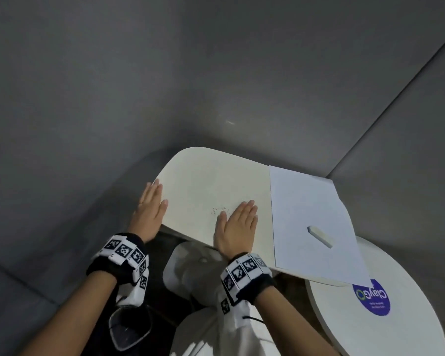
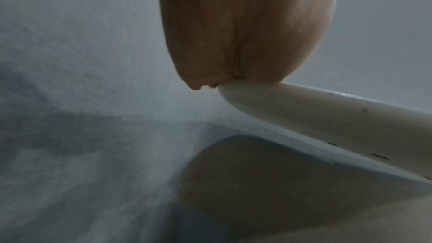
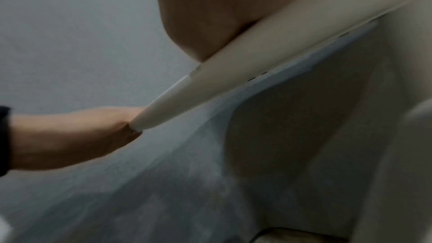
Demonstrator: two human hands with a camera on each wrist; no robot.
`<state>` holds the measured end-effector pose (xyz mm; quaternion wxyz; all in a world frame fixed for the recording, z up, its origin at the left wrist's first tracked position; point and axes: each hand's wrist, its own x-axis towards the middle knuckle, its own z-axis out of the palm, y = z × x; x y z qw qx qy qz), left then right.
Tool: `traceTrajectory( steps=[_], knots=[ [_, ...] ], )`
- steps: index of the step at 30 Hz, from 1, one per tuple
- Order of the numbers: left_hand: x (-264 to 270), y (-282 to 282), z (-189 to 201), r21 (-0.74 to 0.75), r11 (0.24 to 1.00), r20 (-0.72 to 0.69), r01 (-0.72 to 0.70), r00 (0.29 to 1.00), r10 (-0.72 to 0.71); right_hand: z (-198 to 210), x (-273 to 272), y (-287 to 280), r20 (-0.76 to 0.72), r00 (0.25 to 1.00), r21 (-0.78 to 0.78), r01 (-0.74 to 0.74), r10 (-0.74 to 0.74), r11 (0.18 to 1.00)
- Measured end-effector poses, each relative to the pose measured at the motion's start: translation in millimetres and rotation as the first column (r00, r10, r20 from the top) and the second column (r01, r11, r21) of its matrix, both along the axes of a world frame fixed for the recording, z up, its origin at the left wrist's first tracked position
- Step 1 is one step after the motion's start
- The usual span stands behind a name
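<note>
We rest two flat, straight-fingered hands, holding nothing, on one white tabletop [image 1: 211,181]: left hand [image 1: 149,214] at its left edge, right hand [image 1: 238,227] just beside one paper sheet [image 1: 301,201] bearing one white block [image 1: 319,235]. One round table [image 1: 344,325] stands right.

The counter [image 1: 203,181] is cream-white, the paper sheet [image 1: 306,201] pale bluish, the sticker [image 1: 371,299] purple, the wristbands [image 1: 125,251] black-and-white chequered.
</note>
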<state>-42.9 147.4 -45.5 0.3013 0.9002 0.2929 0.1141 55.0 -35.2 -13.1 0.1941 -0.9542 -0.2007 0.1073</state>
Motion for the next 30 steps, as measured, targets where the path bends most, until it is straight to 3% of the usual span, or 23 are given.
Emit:
traceTrajectory(
  steps=[2,4,5,7,9,10,12,14,16,18,20,22,23,25,26,28,30],
  knots=[
    [-5.0,2.3,2.1,-0.019,1.000,-0.101,-0.009,0.995,0.007,-0.5,-4.3,22.9,-0.008,0.997,0.015,-0.082,0.082,0.997],
    [-4.9,2.1,5.5,0.066,0.998,-0.187,-0.004,0.982,0.016,1.1,-17.8,37.6,-0.031,0.965,0.094,-0.256,0.260,0.962],
    [-4.3,1.5,7.8,0.106,0.994,-0.223,-0.001,0.975,0.024,2.5,-23.1,39.3,-0.055,0.928,0.166,-0.355,0.368,0.920],
    [-2.5,0.6,12.6,0.150,0.989,-0.264,0.007,0.964,0.033,8.8,-26.9,26.7,-0.120,0.880,0.431,-0.371,0.459,0.823],
    [1.8,-2.8,20.0,0.169,0.986,-0.285,-0.007,0.957,0.055,11.1,-19.4,3.1,-0.073,0.937,0.596,-0.234,0.342,0.768],
    [6.4,-6.6,22.7,0.191,0.982,-0.301,-0.003,0.952,0.062,9.5,-13.6,-8.0,-0.027,0.969,0.585,-0.185,0.247,0.790],
    [18.2,-20.6,28.3,0.249,0.964,-0.330,0.093,0.944,-0.006,4.1,-0.8,-22.4,-0.003,0.998,0.466,-0.057,0.066,0.883],
    [28.5,-37.9,28.6,0.245,0.925,-0.311,0.290,0.927,-0.208,0.4,4.3,-22.3,-0.005,1.000,0.272,0.031,-0.031,0.962],
    [30.8,-49.9,27.7,0.159,0.877,-0.220,0.453,0.882,-0.416,-2.0,2.3,-12.2,0.048,0.998,0.104,0.034,-0.039,0.994],
    [22.5,-49.8,31.6,-0.103,0.858,0.005,0.503,0.863,-0.505,-2.6,-2.6,3.2,0.081,0.997,0.032,0.010,-0.013,0.999],
    [9.5,-44.0,33.7,-0.455,0.786,0.307,0.418,0.903,-0.302,-3.0,-8.3,20.6,0.074,0.994,0.002,-0.079,0.079,0.997],
    [-0.5,-31.0,32.1,-0.557,0.787,0.445,0.263,0.895,0.016,-1.5,-17.2,35.4,0.049,0.971,-0.015,-0.233,0.233,0.972],
    [-3.2,-24.4,30.6,-0.554,0.809,0.456,0.200,0.885,0.094,1.1,-21.6,39.5,0.010,0.947,0.010,-0.321,0.321,0.947],
    [-2.4,-14.7,30.7,-0.524,0.843,0.413,0.122,0.902,0.126,12.8,-24.5,38.2,-0.133,0.869,0.165,-0.454,0.476,0.875],
    [0.6,-13.0,31.6,-0.492,0.865,0.368,0.100,0.924,0.102,22.4,-21.8,32.1,-0.232,0.844,0.317,-0.404,0.483,0.858],
    [9.2,-15.6,31.7,-0.351,0.934,0.201,0.064,0.980,0.009,36.1,-10.7,11.3,-0.334,0.882,0.464,-0.154,0.333,0.873],
    [16.3,-26.9,26.9,-0.048,0.997,-0.084,0.067,0.994,-0.071,34.2,3.9,-13.6,-0.169,0.976,0.444,-0.049,0.137,0.894]
  ],
)
